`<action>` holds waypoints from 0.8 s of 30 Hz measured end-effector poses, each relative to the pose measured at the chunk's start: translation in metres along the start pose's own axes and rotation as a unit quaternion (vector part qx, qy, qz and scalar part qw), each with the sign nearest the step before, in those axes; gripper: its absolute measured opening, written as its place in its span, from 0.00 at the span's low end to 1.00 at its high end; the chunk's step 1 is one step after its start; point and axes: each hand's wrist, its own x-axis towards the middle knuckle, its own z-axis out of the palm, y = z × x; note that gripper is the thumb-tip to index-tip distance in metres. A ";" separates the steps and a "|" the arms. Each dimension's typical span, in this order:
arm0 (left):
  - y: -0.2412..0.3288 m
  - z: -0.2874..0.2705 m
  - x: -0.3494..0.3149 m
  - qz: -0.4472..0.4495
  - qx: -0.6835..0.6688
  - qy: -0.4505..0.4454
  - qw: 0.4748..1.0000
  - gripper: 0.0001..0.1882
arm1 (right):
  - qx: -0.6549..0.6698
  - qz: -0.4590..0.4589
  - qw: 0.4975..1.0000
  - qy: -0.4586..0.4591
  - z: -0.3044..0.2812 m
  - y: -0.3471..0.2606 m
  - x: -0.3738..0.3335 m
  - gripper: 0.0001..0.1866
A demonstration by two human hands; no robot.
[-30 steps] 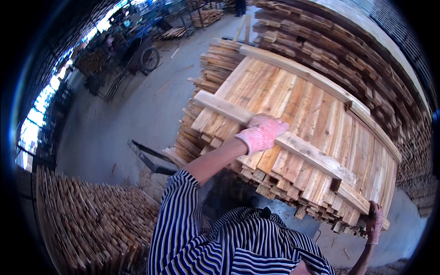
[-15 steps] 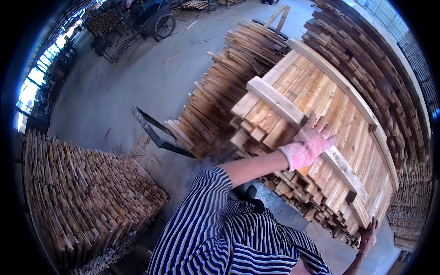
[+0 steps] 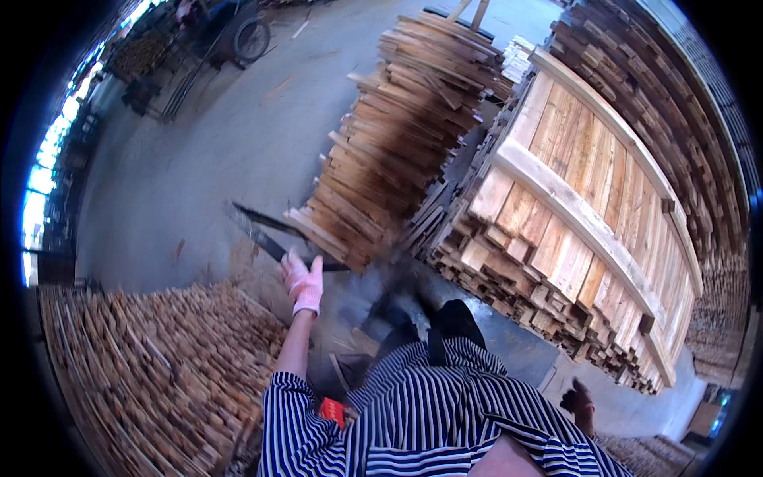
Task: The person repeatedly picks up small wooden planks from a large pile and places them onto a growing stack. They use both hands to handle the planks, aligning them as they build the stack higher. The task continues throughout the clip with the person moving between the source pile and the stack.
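My left hand (image 3: 302,285), in a pink and white knit glove, is raised with its fingers apart and nothing in them. It is in front of a dark metal frame (image 3: 270,244) at the end of a pile of loose wooden slats (image 3: 373,151); I cannot tell whether it touches the frame. At the lower right, my right hand (image 3: 580,400) hangs apart from the stack of boards (image 3: 548,262). It is dark and blurred, so its grip does not show. Pale wooden battens (image 3: 584,211) lie across the top of that stack.
A dense pile of thin wood pieces (image 3: 159,358) fills the lower left. Tall timber stacks (image 3: 636,103) stand along the right. A wheeled cart (image 3: 246,40) is at the far left, and wood scraps lie on the grey floor (image 3: 199,159).
My left hand has left the batten on the board stack and swung left towards the dark frame. My right hand has come off the stack's near corner. The view has shifted as my body turned.
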 end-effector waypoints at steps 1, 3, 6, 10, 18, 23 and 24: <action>-0.020 0.007 0.015 -0.044 0.006 -0.033 0.998 0.44 | -0.182 -0.099 0.977 0.048 0.083 0.007 -0.001 0.16; -0.049 0.033 0.039 -0.129 -0.010 -0.083 0.988 0.48 | -0.538 -0.279 0.795 0.017 0.170 0.008 -0.014 0.31; -0.076 0.065 0.070 -0.240 -0.007 -0.122 0.963 0.51 | -0.605 -0.376 0.691 -0.125 0.362 -0.008 -0.117 0.31; -0.132 0.102 0.096 -0.393 -0.045 -0.170 0.903 0.64 | -0.532 -0.409 0.631 -0.389 0.523 -0.056 -0.272 0.29; -0.145 0.156 0.128 -0.587 -0.100 -0.325 0.735 0.59 | -0.300 -0.374 0.636 -0.605 0.572 -0.160 -0.362 0.38; -0.150 0.150 0.145 -0.562 -0.162 -0.399 0.706 0.34 | -0.365 -0.507 0.585 -0.517 0.627 -0.237 -0.378 0.40; -0.135 0.145 0.145 -0.578 -0.141 -0.368 0.715 0.34 | -0.395 -0.523 0.591 -0.470 0.642 -0.247 -0.384 0.39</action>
